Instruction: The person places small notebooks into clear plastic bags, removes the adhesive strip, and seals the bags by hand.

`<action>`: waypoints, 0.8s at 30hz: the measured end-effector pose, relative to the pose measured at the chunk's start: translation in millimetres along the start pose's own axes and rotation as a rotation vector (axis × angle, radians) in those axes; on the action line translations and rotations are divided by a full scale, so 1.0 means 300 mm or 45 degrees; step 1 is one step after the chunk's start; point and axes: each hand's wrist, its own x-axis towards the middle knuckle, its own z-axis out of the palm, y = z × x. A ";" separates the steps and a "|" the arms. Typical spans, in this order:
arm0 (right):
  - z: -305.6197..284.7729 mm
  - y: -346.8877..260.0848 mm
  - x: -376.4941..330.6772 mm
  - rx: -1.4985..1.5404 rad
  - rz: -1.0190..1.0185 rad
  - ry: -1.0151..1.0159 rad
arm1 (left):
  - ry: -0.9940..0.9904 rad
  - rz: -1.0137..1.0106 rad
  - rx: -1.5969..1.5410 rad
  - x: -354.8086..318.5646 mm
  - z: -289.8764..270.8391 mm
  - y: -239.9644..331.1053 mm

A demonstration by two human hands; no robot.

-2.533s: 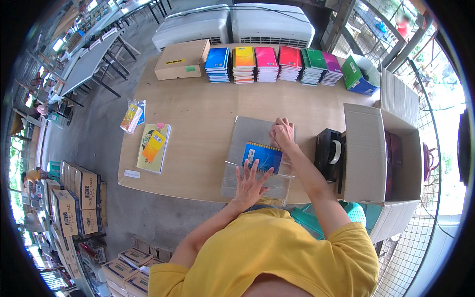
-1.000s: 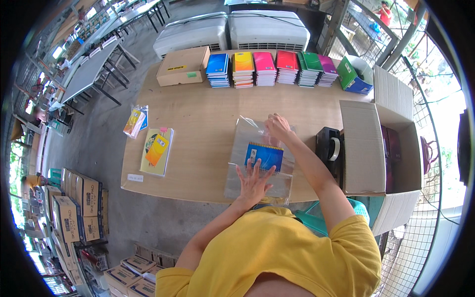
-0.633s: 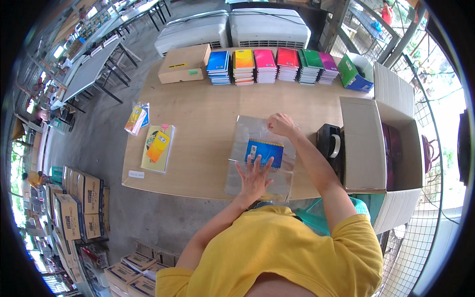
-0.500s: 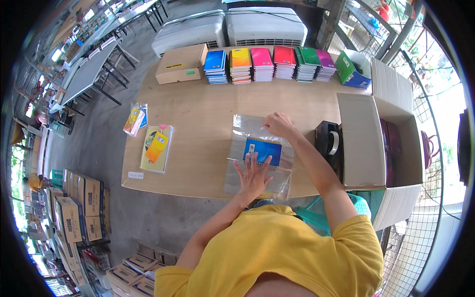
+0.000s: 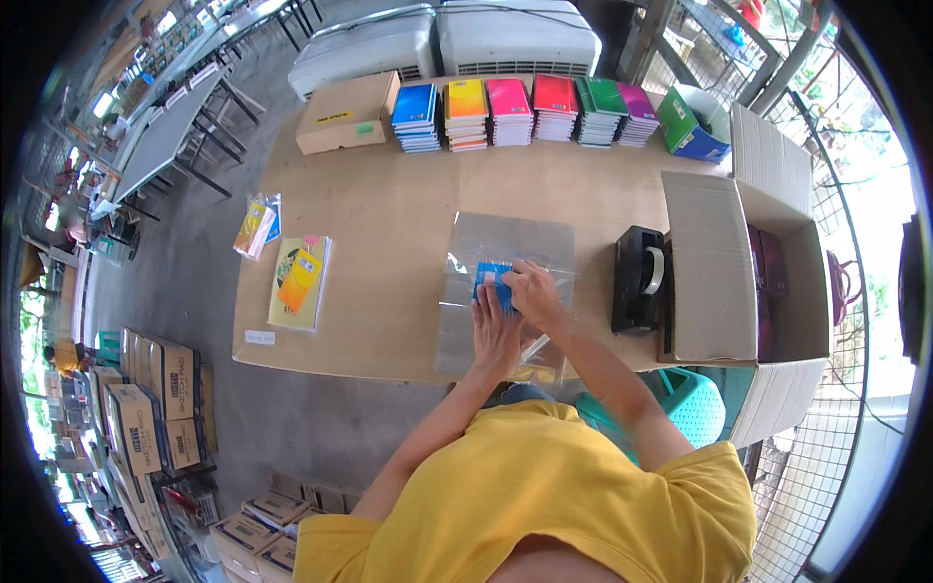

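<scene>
- A wooden counter (image 5: 389,209) stands outdoors, with stacks of coloured notebooks (image 5: 525,109) along its far edge.
- A clear plastic bag (image 5: 505,291) lies near the front edge, a blue booklet (image 5: 489,280) inside.
- Left hand (image 5: 494,335) rests flat on the bag, fingers spread.
- Right hand (image 5: 530,291) has its fingers curled on the booklet.
- A black tape dispenser (image 5: 639,280) sits just right.

The left hand (image 5: 496,335) and right hand (image 5: 530,291) cover most of the blue booklet (image 5: 489,277); its cover print is too small to tell.
</scene>
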 end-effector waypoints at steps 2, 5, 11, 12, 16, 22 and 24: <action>0.007 -0.009 -0.012 0.017 0.016 0.006 | 0.037 0.005 0.022 -0.004 0.031 -0.010; 0.010 0.000 -0.016 0.024 0.050 -0.002 | 0.002 0.022 0.134 0.016 0.040 -0.014; 0.026 -0.002 -0.005 -0.013 -0.005 -0.024 | 0.018 -0.062 0.184 0.059 0.092 -0.031; 0.026 0.001 -0.006 -0.024 -0.010 -0.027 | -0.005 -0.061 0.158 0.064 0.089 -0.028; 0.030 -0.013 -0.016 -0.041 -0.008 -0.037 | -0.026 -0.082 0.189 0.070 0.109 -0.031; 0.044 -0.058 -0.033 -0.154 -0.018 -0.056 | 0.262 -0.051 -0.039 0.071 0.126 -0.044; 0.018 -0.063 -0.052 -0.157 -0.006 -0.150 | 0.164 -0.010 -0.080 0.036 0.081 -0.059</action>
